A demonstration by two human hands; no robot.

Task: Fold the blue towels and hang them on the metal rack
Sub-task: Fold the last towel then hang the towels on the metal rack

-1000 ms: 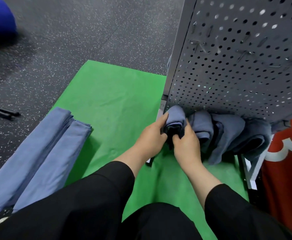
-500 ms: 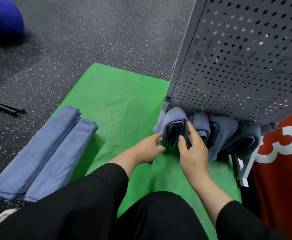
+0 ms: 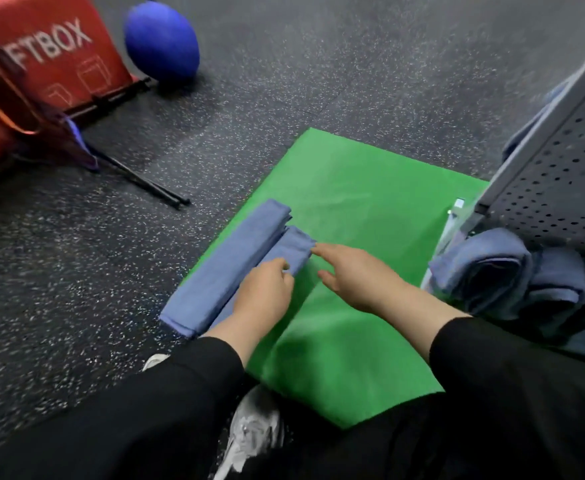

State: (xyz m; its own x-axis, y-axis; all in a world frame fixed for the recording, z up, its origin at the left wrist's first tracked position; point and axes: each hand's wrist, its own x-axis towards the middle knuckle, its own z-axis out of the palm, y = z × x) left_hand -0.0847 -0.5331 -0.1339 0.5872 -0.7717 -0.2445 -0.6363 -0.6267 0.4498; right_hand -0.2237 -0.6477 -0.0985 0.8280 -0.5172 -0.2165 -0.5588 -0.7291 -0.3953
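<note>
The left hand curls its fingers onto the nearer of two folded blue towels at the green mat's left edge; the right hand hovers spread, holding nothing (probably reaching to help lift). Hung towels crowd the metal rack.

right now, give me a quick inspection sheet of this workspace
surface: green mat on dark speckled floor.
job's things: two folded blue towels side by side at the mat's left edge; more towels hanging at the foot of the perforated metal rack.
clutter: red box, blue ball, black rods.
grippers: left hand touches the nearer towel, grip unclear; right hand open, fingers reaching toward its end.
cables: nothing seen.
surroundings: person's black sleeves, white shoe.
</note>
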